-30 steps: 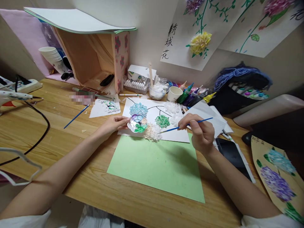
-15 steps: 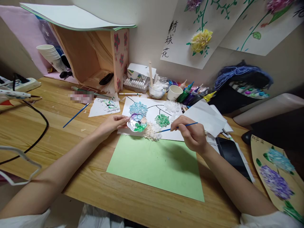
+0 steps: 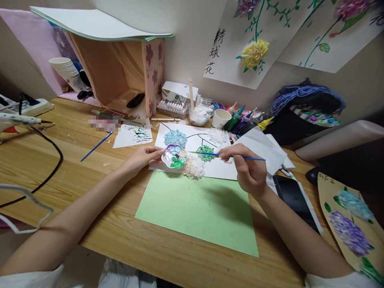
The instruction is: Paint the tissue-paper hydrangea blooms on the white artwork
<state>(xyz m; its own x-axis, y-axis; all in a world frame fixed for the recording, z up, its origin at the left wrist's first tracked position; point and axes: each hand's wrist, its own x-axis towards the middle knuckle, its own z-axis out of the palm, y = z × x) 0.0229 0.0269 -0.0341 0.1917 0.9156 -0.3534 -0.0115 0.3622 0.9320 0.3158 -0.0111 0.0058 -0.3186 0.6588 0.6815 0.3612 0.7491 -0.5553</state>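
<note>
My left hand (image 3: 147,157) pinches the left edge of a small flower-shaped paint palette (image 3: 174,157) with purple, blue, peach and green paint. It is held over a white paper sheet (image 3: 220,173). My right hand (image 3: 247,166) grips a thin blue paintbrush (image 3: 228,156), its tip pointing left close to the palette's right side; whether they touch I cannot tell. On the sheet are a blue paper flower (image 3: 175,138), a green one (image 3: 205,153), and a whitish-peach one (image 3: 194,167) just below the brush tip. White flowers (image 3: 217,136) lie partly behind my right hand.
Green paper (image 3: 195,212) lies in front of the sheet. Behind stand a bowl of white scraps (image 3: 200,115), a paper cup (image 3: 221,118) and paint bottles (image 3: 235,119). Another blue brush (image 3: 96,147) and a hot glue gun (image 3: 21,120) are at left; a black phone (image 3: 295,200) is at right.
My right hand has lifted the brush off the whitish-peach flower and moved up and right, so the tip now points toward the palette. My left hand still holds the palette in place.
</note>
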